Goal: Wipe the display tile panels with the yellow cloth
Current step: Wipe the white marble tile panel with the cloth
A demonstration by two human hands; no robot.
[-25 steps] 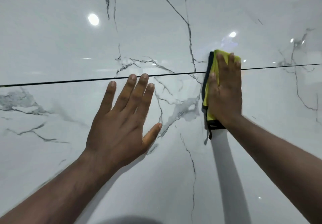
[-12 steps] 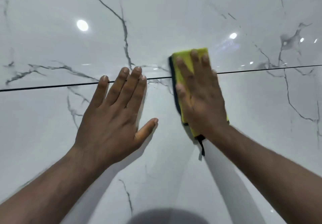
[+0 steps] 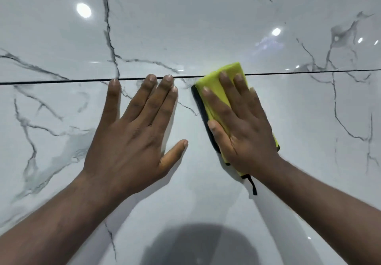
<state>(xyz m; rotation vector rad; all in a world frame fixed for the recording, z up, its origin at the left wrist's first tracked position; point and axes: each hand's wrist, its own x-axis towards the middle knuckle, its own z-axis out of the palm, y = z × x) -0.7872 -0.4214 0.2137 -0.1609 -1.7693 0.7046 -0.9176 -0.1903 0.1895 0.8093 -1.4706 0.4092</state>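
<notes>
Pressing the folded yellow cloth [image 3: 218, 83] flat under straight fingers, the right hand [image 3: 245, 128] is wiping across the dark joint [image 3: 61, 81] between the upper tile panel [image 3: 185, 27] and the lower tile panel [image 3: 309, 141], most of the cloth lying at the lower panel's top edge. The left hand [image 3: 132, 135] is bracing beside it, spread flat on the lower panel, clear of the cloth, fingertips reaching the joint. With nothing gripping the cloth, it is risking slipping from under the palm on this glossy face, and the bare left palm is probably leaving fresh smears, though glare is hiding any.
</notes>
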